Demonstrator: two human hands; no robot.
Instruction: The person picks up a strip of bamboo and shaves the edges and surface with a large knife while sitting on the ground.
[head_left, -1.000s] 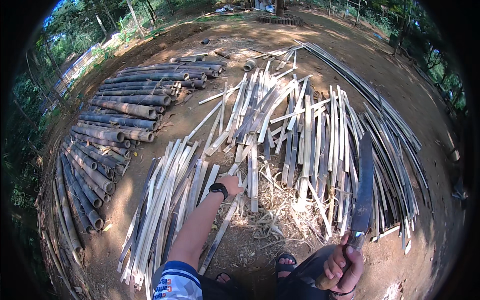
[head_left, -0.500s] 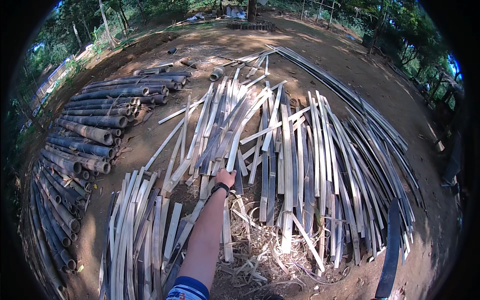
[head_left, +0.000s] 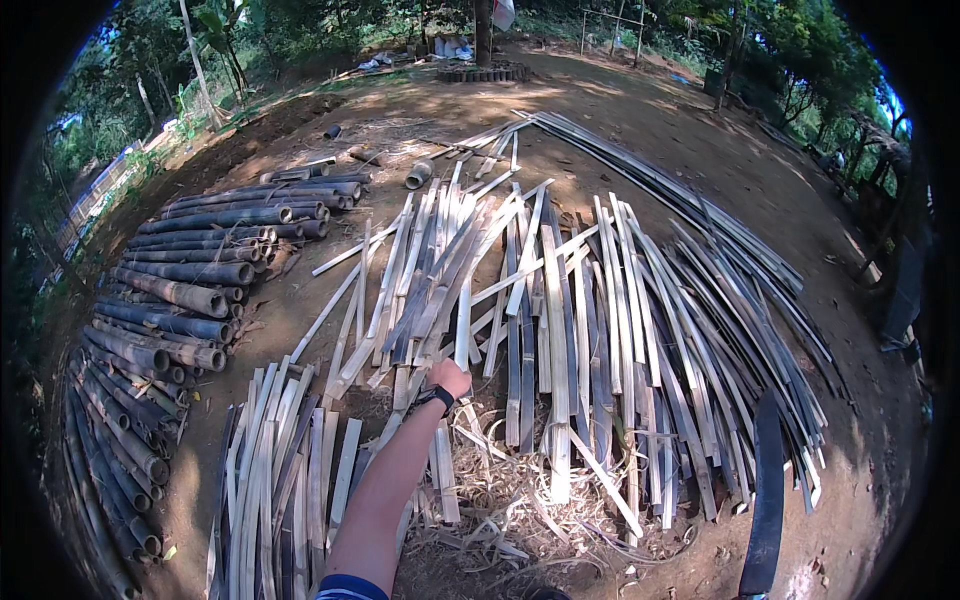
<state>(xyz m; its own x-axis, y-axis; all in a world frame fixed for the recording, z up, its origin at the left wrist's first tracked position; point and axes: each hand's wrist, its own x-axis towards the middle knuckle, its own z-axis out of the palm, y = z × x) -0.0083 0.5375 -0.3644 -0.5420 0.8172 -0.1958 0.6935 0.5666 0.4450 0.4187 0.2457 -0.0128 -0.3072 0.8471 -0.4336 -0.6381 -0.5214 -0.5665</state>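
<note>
My left hand (head_left: 449, 379), with a dark watch on its wrist, is closed around the near end of a pale split bamboo strip (head_left: 463, 322). The strip points away from me, over a loose heap of other bamboo strips (head_left: 432, 250). At the lower right, a long dark machete blade (head_left: 767, 495) points upward, its lower end cut off by the picture edge. My right hand is out of view. Below my left hand lie curly bamboo shavings (head_left: 500, 515).
Whole bamboo poles (head_left: 195, 270) are stacked along the left. A nearer bundle of strips (head_left: 265, 480) lies left of my forearm, and a broad spread of strips (head_left: 650, 330) fans out to the right. A short bamboo piece (head_left: 420, 174) rests beyond on bare soil.
My left hand has drawn a little toward me, with the strip in its grip. The machete blade has shifted slightly left in the picture, and the whole view has turned a little.
</note>
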